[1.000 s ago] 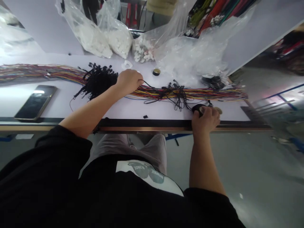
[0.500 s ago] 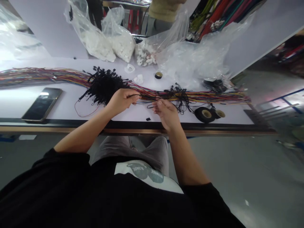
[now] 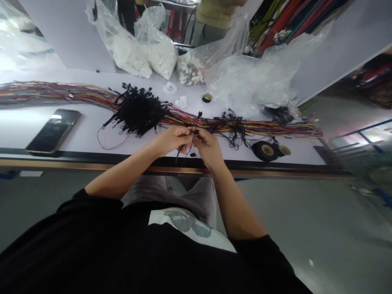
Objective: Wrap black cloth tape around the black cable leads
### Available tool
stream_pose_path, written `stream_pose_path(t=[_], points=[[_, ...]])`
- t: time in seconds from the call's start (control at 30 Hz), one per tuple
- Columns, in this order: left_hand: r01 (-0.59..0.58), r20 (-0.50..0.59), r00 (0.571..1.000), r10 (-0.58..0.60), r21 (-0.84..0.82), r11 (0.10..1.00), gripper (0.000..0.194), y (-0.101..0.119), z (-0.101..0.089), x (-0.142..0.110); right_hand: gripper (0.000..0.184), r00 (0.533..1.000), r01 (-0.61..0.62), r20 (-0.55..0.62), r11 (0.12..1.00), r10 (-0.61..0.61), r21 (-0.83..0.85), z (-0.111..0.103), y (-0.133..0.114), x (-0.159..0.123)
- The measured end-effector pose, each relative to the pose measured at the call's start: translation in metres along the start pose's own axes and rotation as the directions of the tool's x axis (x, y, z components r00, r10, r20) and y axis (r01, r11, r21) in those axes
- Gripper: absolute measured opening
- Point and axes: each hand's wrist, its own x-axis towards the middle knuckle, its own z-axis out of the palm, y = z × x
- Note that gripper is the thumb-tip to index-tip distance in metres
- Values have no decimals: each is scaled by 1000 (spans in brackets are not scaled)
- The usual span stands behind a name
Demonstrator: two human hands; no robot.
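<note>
Both hands meet over the front of the table, closed on thin black leads [image 3: 197,122] with small black plug-like ends. My left hand [image 3: 175,140] pinches them from the left, and their tails hang below its fingers. From the right, my right hand [image 3: 208,148] grips close to a dark end, its fingertips almost touching the left ones. Behind the hands runs a long bundle of coloured wires [image 3: 180,118]. A thick heap of similar black leads [image 3: 139,110] lies across it at left, and a smaller cluster [image 3: 234,126] at right.
Rolls of black tape [image 3: 265,151] sit at right, and a smaller roll [image 3: 207,98] lies behind the wires. A phone [image 3: 53,131] rests at left. Clear bags of white parts [image 3: 162,59] line the back. A small black piece [image 3: 192,154] lies near the front edge. Someone stands beyond.
My hands have come together and nearer the table's front edge. The black leads now stand up between them, with their plug-like ends upward; before, the hands were apart along the wire bundle.
</note>
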Motion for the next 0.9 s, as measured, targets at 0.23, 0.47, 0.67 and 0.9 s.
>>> stream_pose_path(t=[0.23, 0.47, 0.67, 0.9], points=[[-51, -135, 989, 52, 8, 999, 22, 0, -3, -2, 10, 989, 146, 9, 945, -150, -294, -5, 3, 5], [-116, -236, 970, 67, -201, 973, 14, -6, -6, -2, 14, 970, 229, 35, 862, -240, -453, -6, 0, 3], [-340, -274, 907, 320, -28, 940, 5, -8, -10, -14, 29, 975, 204, 108, 581, -195, -788, 0, -8, 9], [-433, -315, 856, 411, 0, 902, 9, -13, -13, -20, 44, 981, 193, 109, 793, -159, -578, -14, -9, 16]])
